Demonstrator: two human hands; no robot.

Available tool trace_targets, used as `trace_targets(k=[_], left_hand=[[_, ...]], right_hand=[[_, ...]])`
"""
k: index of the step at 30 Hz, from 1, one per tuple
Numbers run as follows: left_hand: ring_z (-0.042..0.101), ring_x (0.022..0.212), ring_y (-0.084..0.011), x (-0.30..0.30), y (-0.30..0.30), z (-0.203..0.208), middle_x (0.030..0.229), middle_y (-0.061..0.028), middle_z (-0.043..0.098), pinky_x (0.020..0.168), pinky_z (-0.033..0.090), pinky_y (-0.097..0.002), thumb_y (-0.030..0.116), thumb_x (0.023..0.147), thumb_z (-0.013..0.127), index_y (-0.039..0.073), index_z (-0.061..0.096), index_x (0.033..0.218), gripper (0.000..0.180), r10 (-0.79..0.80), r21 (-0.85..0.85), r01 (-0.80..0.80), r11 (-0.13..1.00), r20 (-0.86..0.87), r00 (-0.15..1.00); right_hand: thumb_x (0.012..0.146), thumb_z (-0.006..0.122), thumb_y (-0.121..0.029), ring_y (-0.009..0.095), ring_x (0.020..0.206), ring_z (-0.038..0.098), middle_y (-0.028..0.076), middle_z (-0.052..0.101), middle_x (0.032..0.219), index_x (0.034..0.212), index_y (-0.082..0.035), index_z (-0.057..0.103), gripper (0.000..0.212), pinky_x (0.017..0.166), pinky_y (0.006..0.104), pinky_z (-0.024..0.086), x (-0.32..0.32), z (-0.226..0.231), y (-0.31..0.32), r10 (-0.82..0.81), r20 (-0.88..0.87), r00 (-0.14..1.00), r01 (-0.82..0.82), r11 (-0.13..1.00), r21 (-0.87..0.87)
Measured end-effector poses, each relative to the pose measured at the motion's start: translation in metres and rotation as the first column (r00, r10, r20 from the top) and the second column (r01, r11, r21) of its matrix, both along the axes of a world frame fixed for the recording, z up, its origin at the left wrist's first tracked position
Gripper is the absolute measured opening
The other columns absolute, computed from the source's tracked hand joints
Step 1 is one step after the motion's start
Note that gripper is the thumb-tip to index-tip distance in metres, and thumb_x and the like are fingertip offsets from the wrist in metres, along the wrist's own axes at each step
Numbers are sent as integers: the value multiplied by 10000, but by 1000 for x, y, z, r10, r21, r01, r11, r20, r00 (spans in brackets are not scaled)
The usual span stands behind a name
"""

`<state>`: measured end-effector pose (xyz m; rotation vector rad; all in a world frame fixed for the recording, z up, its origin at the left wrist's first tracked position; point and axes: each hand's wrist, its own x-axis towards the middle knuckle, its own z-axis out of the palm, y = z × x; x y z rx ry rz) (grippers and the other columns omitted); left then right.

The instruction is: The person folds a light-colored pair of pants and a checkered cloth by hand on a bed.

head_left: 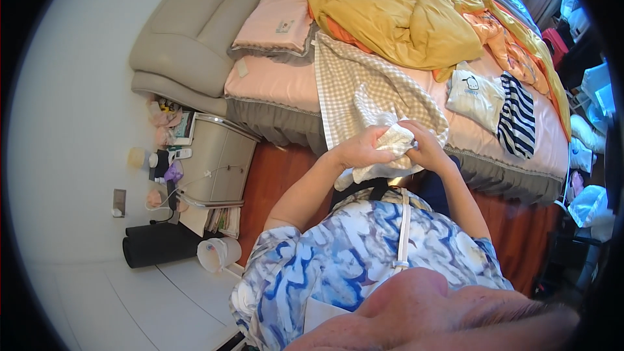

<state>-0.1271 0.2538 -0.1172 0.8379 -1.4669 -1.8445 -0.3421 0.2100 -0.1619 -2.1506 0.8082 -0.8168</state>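
A beige-and-white checked cloth (pixel 351 84) lies spread over the bed's near edge. One end of it rises toward me and is gathered into a whitish bunch (pixel 394 140) in front of my waist. The fingers of my left hand (pixel 357 149) are closed on this bunch from one side. From the other side my right hand (pixel 428 145) grips it, fingers curled around the folds. Below the hands, some of the fabric hangs against my front. Parts of the fingers are hidden in the folds.
On the pink-sheeted bed (pixel 296 88) lie a pink pillow (pixel 276 13), a yellow quilt (pixel 403 19), a folded white top (pixel 473 97) and striped black-and-white clothing (pixel 517 117). To the left stand a nightstand (pixel 211 162), a small white bin (pixel 218 255) and a black roll (pixel 159 245).
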Motion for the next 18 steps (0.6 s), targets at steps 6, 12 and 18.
trace_targets(k=[6,12,18], left_hand=[[566,1049,-139,7,2,0,1154,-77,598,922,448,-282,85,755,636,-26,517,1241,513,120,10,-121,993,71,990],[584,1046,-158,20,15,13,1143,-102,616,927,454,-304,99,734,668,-59,514,1232,545,76,131,-59,990,-131,989],[582,1008,-159,24,16,13,1106,-111,629,900,450,-294,184,714,707,-81,529,1211,591,-108,-8,108,994,-74,991]], right_hand=[[727,668,-94,240,971,581,145,570,1105,1278,-32,488,583,779,320,482,-11,-30,-20,195,-82,977,-171,957,235],[858,655,-272,106,883,561,67,536,1194,1363,-83,440,580,740,251,464,-15,-25,-20,247,354,902,-431,546,719],[917,499,-101,214,1117,545,112,583,1189,1261,-40,527,350,931,331,436,14,-58,-37,315,-29,949,-293,908,298]])
